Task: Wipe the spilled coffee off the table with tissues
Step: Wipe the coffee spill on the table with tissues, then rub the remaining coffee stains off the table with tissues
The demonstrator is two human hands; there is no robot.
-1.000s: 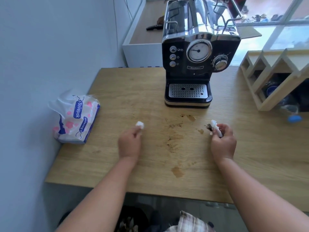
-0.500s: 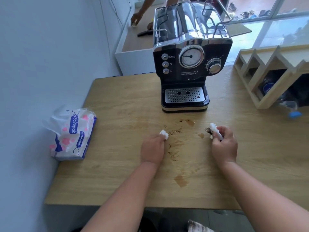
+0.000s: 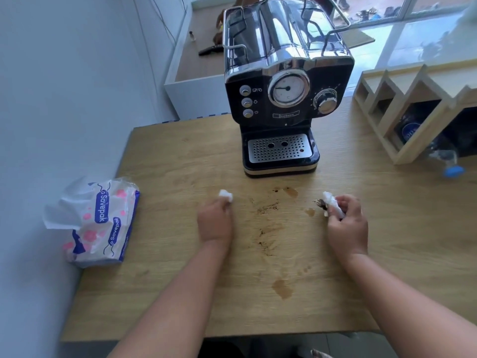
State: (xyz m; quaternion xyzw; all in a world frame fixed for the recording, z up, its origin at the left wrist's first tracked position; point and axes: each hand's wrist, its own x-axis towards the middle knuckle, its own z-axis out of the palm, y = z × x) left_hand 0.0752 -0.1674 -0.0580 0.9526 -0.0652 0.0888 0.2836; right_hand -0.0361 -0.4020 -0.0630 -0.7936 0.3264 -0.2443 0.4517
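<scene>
Brown coffee stains (image 3: 267,228) streak the middle of the wooden table (image 3: 167,166), with a puddle (image 3: 282,288) nearer the front edge and a smaller one (image 3: 291,191) by the machine. My left hand (image 3: 215,222) presses a small white tissue wad (image 3: 225,195) onto the table left of the stains. My right hand (image 3: 347,227) grips a second tissue (image 3: 331,201), its tip stained dark, right of the stains.
A black and chrome espresso machine (image 3: 281,99) stands at the back of the table. A Savepak tissue pack (image 3: 100,223) lies at the left edge against the wall. A wooden rack (image 3: 413,104) with bottles sits at the right.
My left hand swept right with its tissue to the stains' edge, then drew back left a little. My right hand has stayed in place. The camera has moved closer.
</scene>
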